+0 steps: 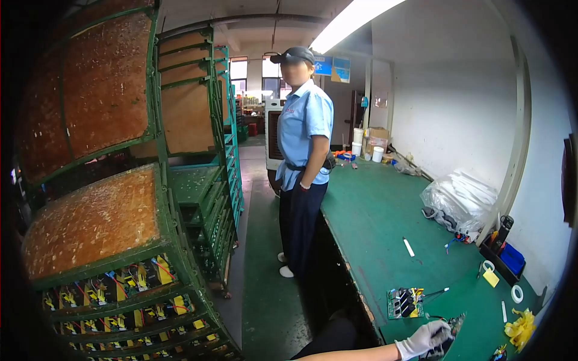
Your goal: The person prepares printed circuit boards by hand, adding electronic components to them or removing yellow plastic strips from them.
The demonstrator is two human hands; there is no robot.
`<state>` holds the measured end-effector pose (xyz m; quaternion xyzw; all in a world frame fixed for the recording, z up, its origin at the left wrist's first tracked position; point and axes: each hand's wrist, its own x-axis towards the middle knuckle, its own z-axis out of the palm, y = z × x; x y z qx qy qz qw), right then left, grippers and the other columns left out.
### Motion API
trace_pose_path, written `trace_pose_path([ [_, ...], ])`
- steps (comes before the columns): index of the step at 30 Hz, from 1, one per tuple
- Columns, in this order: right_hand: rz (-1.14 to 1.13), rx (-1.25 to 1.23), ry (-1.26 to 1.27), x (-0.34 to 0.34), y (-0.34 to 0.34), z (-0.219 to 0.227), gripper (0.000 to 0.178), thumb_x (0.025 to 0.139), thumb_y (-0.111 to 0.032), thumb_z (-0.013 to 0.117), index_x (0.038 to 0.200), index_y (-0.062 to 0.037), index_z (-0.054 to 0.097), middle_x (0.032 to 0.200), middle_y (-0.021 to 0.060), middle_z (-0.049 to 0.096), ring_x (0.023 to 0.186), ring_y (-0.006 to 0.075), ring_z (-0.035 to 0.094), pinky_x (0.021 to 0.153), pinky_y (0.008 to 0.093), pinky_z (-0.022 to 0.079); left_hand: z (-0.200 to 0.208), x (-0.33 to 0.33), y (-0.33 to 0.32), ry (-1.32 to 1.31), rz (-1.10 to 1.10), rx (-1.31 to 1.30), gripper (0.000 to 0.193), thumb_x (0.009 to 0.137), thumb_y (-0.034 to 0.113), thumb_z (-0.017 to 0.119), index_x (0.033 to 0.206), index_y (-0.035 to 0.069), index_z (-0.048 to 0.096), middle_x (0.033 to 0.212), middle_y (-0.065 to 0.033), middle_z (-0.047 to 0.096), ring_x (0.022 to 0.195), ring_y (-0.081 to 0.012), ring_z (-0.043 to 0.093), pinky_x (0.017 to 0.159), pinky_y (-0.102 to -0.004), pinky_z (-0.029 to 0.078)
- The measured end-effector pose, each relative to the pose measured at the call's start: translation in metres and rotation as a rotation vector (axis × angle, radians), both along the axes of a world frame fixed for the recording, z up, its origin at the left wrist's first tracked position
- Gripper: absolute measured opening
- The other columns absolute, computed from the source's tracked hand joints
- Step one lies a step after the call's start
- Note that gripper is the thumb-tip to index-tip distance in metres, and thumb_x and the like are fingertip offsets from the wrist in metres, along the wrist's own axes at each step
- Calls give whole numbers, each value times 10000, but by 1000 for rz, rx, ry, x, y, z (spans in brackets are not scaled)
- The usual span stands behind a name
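My left hand (426, 340), in a white glove, reaches over the green bench from the lower edge. Its fingers are curled onto a dark circuit board (456, 330), which looks tilted; the hand hides much of it. Close by on the bench lies another circuit board (405, 302) with dark and pale parts, yellow pieces and a cable leading right to a white plug. My right hand is out of view.
A person in a blue shirt (307, 120) stands in the aisle beside the green bench (373, 210). Green racks (90, 265) loaded with boards fill the left. Tape (516, 293), a yellow bundle (521, 328), a black bin (503, 259) and a plastic bag (460, 198) lie rightward.
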<state>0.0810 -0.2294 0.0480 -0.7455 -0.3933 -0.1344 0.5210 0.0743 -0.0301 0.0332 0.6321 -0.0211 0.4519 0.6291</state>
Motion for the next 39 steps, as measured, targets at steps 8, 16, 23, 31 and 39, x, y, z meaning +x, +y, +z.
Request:
trace_pose_path([
  [8,-84,69,-94,0,-19,-16,325,900,-17,615,1220,37,596,935,144,676,676,195,589,593,300,480,85,-38,-43,429,290,1032,319,745,441,701,822,133,667,818,-106,629,782,-340,602,745,-474,477],
  [16,-86,82,-73,21,-18,-19,335,910,-57,617,1231,33,583,1044,186,659,850,265,652,714,322,520,42,6,-59,508,171,1161,137,664,253,666,733,137,686,671,-123,641,708,-359,644,650,-505,496],
  [23,-54,-65,-1,29,-29,-24,395,907,-107,641,1280,-3,562,1155,204,607,938,300,637,796,347,511,22,19,-64,396,105,924,163,763,227,647,833,86,687,776,-155,656,768,-343,652,665,-479,512],
  [31,30,-248,83,38,-26,-19,467,903,-163,667,1335,-44,537,1282,225,548,1039,339,619,890,377,501,34,-22,-69,57,281,-139,116,976,117,574,1046,48,637,1012,-115,656,954,-230,646,842,-357,519],
  [39,-132,-292,38,45,3,-34,389,806,-102,718,1150,39,602,934,198,636,966,368,638,817,392,516,-67,-17,-2,131,445,-244,189,1035,184,500,1070,37,613,950,-60,657,862,-149,628,784,-301,512],
])
